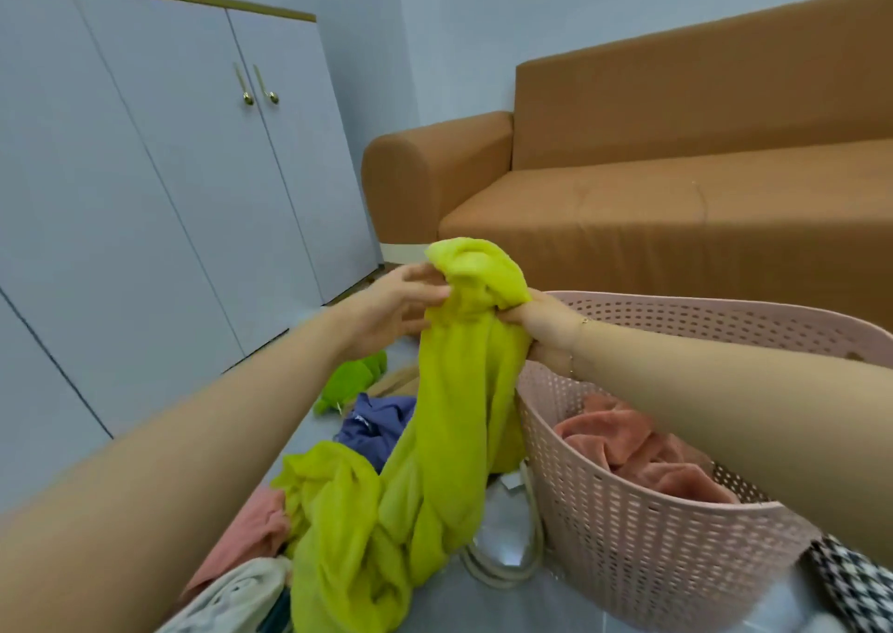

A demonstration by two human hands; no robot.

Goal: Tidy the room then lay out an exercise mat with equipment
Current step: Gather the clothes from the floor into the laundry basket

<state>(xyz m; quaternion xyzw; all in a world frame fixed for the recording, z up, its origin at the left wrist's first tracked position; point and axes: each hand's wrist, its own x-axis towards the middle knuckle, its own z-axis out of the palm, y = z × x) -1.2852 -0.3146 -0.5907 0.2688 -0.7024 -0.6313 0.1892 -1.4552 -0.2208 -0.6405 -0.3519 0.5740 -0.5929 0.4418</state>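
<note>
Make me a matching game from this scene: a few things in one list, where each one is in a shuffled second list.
Things:
1. yellow-green cloth
2. salmon towel
3. blue garment
4. bracelet

Places:
A. inside the pink basket
B. on the right wrist
C. held up by both hands, left hand and right hand
D. lying on the floor

Pairs: 1-C, 2-A, 3-D, 4-B

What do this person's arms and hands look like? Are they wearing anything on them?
Both forearms are bare: no sleeves reach into view and no gloves cover the left hand or the right hand. The only thing worn is a thin gold bracelet round the right wrist. No watch or rings can be made out.
</note>
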